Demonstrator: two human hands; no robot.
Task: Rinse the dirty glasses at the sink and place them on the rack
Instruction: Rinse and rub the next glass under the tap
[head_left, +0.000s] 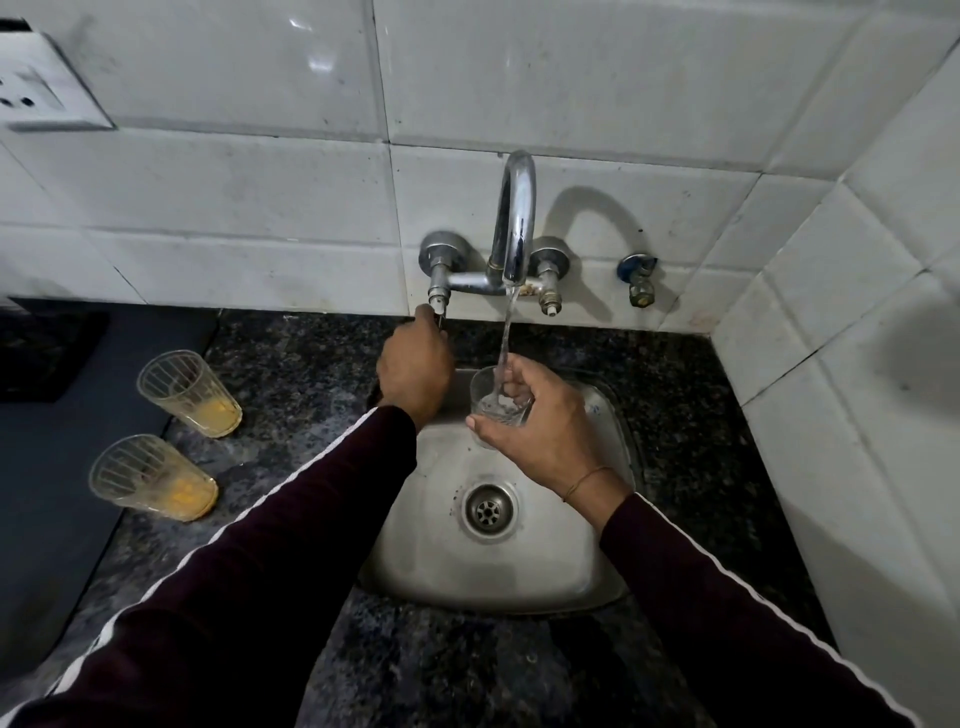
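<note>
My right hand (540, 426) grips a clear glass (493, 397) over the steel sink (441, 566), directly under the chrome tap (514, 223). A stream of water runs from the spout into the glass. My left hand (413, 364) is curled round the tap's left valve handle (439, 306). Two ribbed glasses with orange residue stand on the dark granite counter to the left, one farther back (189, 392) and one nearer (150, 475).
White tiled walls close in behind and on the right. A small blue angle valve (639, 275) sticks out of the wall right of the tap. A dark mat (47, 467) covers the counter at far left. A switch plate (36, 88) is mounted at the upper left.
</note>
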